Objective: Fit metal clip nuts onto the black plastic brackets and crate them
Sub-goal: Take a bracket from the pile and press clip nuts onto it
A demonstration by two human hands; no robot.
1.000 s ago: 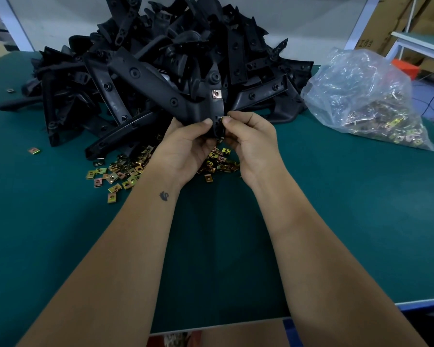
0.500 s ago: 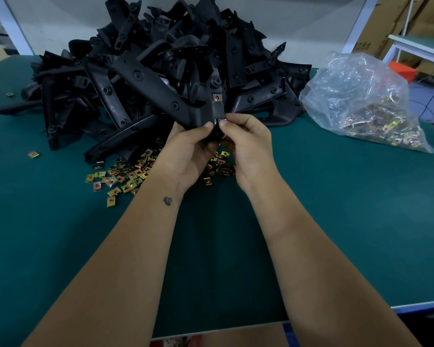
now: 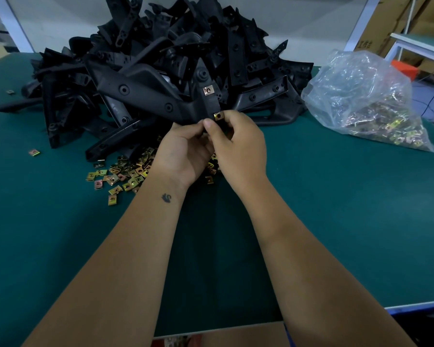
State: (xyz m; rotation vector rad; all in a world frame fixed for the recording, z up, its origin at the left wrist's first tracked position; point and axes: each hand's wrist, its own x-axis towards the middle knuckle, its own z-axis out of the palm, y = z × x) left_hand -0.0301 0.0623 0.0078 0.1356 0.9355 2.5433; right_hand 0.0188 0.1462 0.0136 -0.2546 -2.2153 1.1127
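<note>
I hold a long black plastic bracket up in front of the heap. My left hand grips its near lower end from the left. My right hand pinches the same end from the right, thumb beside a brass clip nut that sits on the bracket's tip. A second clip nut is seated higher on the bracket's upright arm. Loose clip nuts lie scattered on the green table below my hands.
A tall heap of black brackets fills the back of the green table. A clear plastic bag of clip nuts lies at the right. Single nuts lie at the left. The table's near edge runs bottom right.
The clip nut at the bracket's lower tip now shows fully above my right thumb. Both hands have shifted slightly on the bracket, and the bracket has tilted a little.
</note>
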